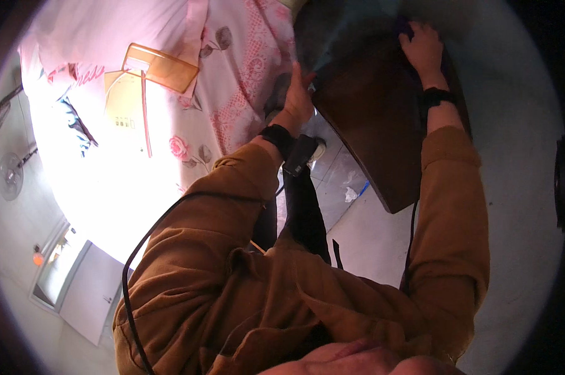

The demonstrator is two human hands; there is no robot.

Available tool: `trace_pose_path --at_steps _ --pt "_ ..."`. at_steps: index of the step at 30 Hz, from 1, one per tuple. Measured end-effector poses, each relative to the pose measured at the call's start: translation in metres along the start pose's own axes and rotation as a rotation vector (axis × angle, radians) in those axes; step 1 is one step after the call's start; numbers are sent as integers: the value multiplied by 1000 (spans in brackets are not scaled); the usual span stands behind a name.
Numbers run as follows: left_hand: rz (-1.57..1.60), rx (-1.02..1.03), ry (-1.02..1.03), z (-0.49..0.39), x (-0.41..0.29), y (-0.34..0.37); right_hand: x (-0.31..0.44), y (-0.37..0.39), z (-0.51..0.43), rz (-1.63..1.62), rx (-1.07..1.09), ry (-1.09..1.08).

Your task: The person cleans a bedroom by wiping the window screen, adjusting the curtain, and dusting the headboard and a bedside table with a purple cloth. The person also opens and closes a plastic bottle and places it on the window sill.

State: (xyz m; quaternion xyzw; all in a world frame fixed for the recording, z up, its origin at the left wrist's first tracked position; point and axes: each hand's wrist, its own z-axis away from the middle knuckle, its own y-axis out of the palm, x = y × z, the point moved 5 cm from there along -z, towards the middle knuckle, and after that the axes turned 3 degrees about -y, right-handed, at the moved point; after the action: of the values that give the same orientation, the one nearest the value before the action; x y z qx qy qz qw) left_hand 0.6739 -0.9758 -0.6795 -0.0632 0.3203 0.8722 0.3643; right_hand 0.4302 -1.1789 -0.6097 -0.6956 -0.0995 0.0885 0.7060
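My right hand [423, 49] rests at the far end of a dark brown wooden tabletop [371, 122], its fingers curled over a dark purple cloth [406, 29] that is mostly covered by the hand and in shadow. Between the bed and the near left edge of the wood is my left hand [299, 101], thumb and fingers apart, with nothing visible in it. Beside it hangs the rose-printed pink bedsheet [226, 93]. Black bands circle both wrists, and a small black device [300, 154] sits on the left one.
A translucent orange phone case [170, 68] lies on the bed, whose left part is glaringly bright. Crumpled white plastic [351, 194] lies on the tiled floor [357, 234]. A black cable [128, 272] runs over my left sleeve. A fan [11, 176] and a door [92, 293] stand farther left.
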Motion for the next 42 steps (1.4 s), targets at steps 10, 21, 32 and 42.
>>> trace_pose_path --at_steps 10,21,32,42 --pt "-124 79 105 4 -18 -11 204 -15 84 -260 232 -403" --pt "-859 137 210 27 -58 29 181 11 337 -521 668 -541" --pt "-1589 5 358 6 -8 59 57 -96 238 -512 -90 90" --pt "-1582 -55 362 3 -14 73 56 -21 44 -335 -268 8"
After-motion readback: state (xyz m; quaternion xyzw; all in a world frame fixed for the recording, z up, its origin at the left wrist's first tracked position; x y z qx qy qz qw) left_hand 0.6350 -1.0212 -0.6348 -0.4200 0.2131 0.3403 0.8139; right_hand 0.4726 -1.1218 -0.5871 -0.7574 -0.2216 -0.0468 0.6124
